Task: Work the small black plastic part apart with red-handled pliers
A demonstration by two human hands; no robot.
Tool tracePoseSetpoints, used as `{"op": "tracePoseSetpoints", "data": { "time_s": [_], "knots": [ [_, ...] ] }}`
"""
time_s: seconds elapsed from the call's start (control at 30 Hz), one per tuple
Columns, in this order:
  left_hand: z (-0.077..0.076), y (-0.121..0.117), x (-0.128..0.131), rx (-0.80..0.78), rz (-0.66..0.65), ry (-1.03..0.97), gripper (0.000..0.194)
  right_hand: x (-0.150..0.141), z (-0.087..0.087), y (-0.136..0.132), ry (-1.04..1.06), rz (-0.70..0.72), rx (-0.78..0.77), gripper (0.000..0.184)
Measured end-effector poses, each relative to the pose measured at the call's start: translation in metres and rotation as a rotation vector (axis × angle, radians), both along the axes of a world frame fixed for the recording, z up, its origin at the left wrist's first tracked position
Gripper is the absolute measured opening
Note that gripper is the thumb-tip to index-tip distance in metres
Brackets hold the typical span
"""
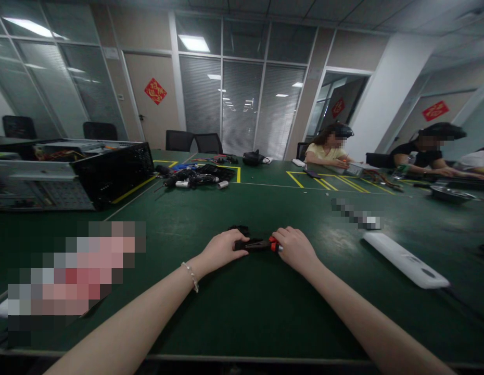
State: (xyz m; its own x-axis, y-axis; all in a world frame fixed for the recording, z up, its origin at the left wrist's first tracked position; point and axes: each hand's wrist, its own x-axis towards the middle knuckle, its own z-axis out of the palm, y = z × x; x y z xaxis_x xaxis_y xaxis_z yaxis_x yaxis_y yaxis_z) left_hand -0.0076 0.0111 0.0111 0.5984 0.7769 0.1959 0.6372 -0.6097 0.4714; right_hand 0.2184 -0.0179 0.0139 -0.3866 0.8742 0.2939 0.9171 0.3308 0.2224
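Over the green table, my right hand (297, 248) is closed around the red handles of a pair of pliers (261, 244). The dark jaws point left, toward my left hand (221, 249). That hand pinches a small black piece (241, 244) between thumb and fingers, right at the jaw end. Where the piece stops and the jaws begin is hard to make out. Another black item (239, 229) lies just behind my left fingers, partly hidden by them.
An opened computer case (121, 174) stands at the left. Tools and cables (201, 176) are heaped at the back. A white power strip (406, 260) lies at the right, with a metal bowl (451, 195) farther off. Several people (328, 153) sit across the table.
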Motion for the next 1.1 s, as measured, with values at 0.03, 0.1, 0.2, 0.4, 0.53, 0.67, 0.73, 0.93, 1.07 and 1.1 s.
{"op": "tracePoseSetpoints", "data": {
  "time_s": [0.03, 0.1, 0.2, 0.4, 0.53, 0.67, 0.73, 0.93, 1.07, 1.1],
  "knots": [
    [0.0003, -0.0003, 0.0000, -0.006, 0.003, 0.005, 0.032, 0.0001, -0.0001, 0.0001, 0.001, 0.000, 0.003, 0.028],
    [0.0006, -0.0006, 0.0002, -0.017, 0.009, 0.015, 0.033, 0.0002, -0.0007, 0.0003, 0.002, 0.004, 0.007, 0.027],
    [0.0005, -0.0004, 0.0006, -0.016, 0.004, 0.020, 0.034, 0.0003, -0.0022, 0.0006, 0.001, 0.010, 0.006, 0.027],
    [-0.0003, -0.0001, 0.0010, -0.002, 0.008, 0.028, 0.034, 0.0014, -0.0029, 0.0005, 0.021, 0.014, 0.015, 0.027],
    [-0.0018, 0.0005, 0.0011, -0.003, 0.007, 0.030, 0.034, 0.0010, -0.0019, 0.0003, 0.025, 0.015, 0.012, 0.026],
    [-0.0038, 0.0018, 0.0005, 0.003, -0.005, 0.010, 0.034, 0.0003, -0.0023, 0.0002, 0.017, 0.016, 0.022, 0.026],
    [-0.0045, 0.0024, 0.0002, 0.006, -0.011, 0.005, 0.033, -0.0001, -0.0024, 0.0001, 0.008, 0.010, 0.020, 0.026],
    [-0.0045, 0.0027, 0.0001, 0.011, -0.022, -0.017, 0.033, -0.0001, -0.0025, -0.0004, 0.001, -0.005, 0.006, 0.026],
    [-0.0041, 0.0026, -0.0003, -0.015, -0.022, -0.023, 0.033, 0.0008, -0.0033, 0.0000, 0.007, -0.005, 0.013, 0.026],
    [-0.0041, 0.0026, -0.0004, -0.014, -0.021, -0.020, 0.033, 0.0010, -0.0033, 0.0000, 0.004, -0.006, 0.011, 0.026]
  ]
}}
